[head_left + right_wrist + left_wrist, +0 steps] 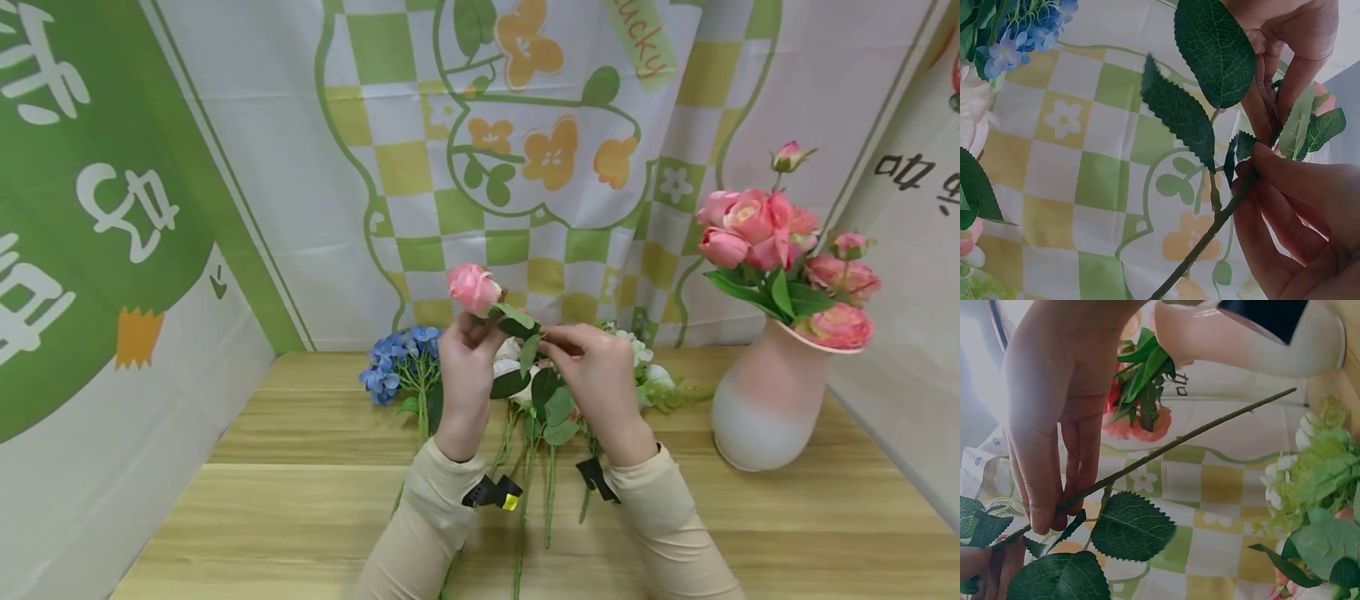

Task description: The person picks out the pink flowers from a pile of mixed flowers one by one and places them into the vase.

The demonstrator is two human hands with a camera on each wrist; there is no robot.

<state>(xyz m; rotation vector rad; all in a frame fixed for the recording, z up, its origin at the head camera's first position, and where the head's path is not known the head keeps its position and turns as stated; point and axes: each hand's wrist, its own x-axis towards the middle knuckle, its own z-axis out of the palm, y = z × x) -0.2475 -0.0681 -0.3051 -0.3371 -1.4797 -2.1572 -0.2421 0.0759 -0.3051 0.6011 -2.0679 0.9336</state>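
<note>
In front of me I hold a pink rose (pixel 474 288) on a long green stem (pixel 1210 425) with toothed dark leaves (pixel 1217 53). My left hand (pixel 468 379) pinches the stem just below the bloom. A little further down the stem, my right hand (pixel 600 379) pinches it between thumb and fingertips beside the leaves. In the right wrist view the right hand (pixel 1310 219) grips near a small folded leaf, and the left hand (pixel 1294 37) is higher up. The lower stem sticks out bare in the left wrist view.
Blue hydrangea (pixel 382 375), white blooms (pixel 660 375) and several green stems (pixel 550 500) lie on the wooden table (pixel 285 500) beneath my hands. A pink-and-white vase (pixel 768 408) at right holds pink flowers (pixel 757 221). A checkered curtain (pixel 397 175) hangs behind.
</note>
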